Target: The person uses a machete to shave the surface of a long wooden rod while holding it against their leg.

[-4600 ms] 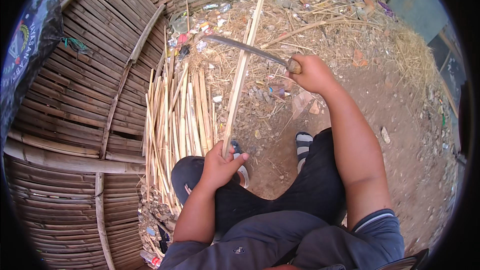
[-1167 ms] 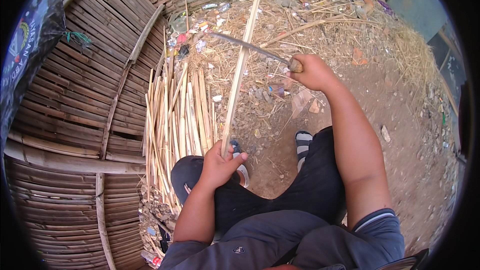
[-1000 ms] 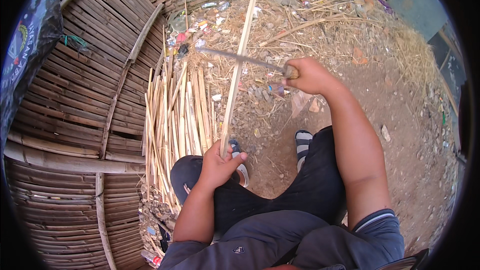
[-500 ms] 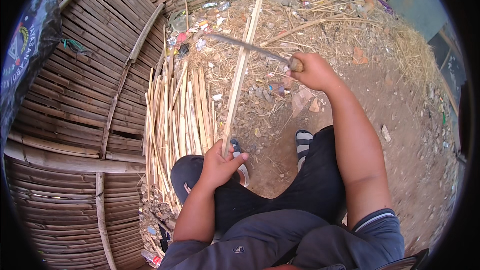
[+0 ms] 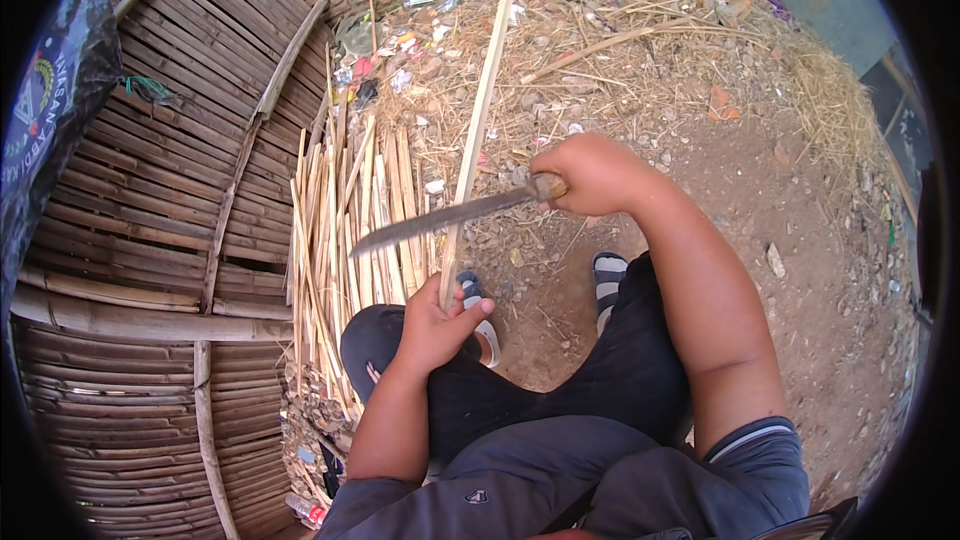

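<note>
We've got the left grip [image 5: 436,324] pinching the pale strip [image 5: 486,100] at its near end, likely leaving the length free, slanting away ahead; right grip [image 5: 592,176] wraps the long knife [image 5: 440,223] by its handle [image 5: 549,187], presumably for control, blade crossing the strip, contact unclear.
</note>
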Tool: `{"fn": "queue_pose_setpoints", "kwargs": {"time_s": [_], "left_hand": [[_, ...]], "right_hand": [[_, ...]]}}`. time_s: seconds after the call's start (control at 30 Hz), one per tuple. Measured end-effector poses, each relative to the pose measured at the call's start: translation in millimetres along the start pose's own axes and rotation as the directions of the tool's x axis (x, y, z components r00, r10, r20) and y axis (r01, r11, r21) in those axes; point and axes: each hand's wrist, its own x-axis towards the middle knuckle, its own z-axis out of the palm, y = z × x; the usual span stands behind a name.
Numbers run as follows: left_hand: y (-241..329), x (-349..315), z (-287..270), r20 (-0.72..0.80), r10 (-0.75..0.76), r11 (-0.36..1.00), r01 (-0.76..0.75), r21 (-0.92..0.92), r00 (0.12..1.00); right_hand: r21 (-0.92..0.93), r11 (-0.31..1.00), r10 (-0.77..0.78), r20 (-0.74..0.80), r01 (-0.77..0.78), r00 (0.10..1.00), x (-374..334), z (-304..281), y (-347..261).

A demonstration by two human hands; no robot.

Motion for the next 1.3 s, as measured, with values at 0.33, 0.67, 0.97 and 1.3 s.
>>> {"fn": "queue_pose_setpoints", "kwargs": {"time_s": [0.33,0.67,0.97,1.3], "left_hand": [[3.3,-0.2,0.8,0.037,0.01,1.0,-0.011,0.006,0.999],[2.0,1.1,0.6,-0.001,0.02,1.0,-0.02,0.019,1.0],[-2.4,2.3,1.4,0.024,-0.014,1.0,0.014,0.002,1.0],[3.6,0.7,3.4,-0.014,0.026,1.0,-0.026,-0.001,1.0]], "right_hand": [[0.134,0.942,0.336,-0.337,-0.309,0.879,-4.7,-17.6,48.7],[-0.054,0.997,-0.048,0.066,0.051,0.997,2.9,5.7,-3.9],[0.118,0.905,0.426,-0.287,-0.41,0.858,-4.4,-20.1,49.3],[0.033,0.999,0.031,0.111,-0.035,0.993,3.2,-0.5,2.1]]}}
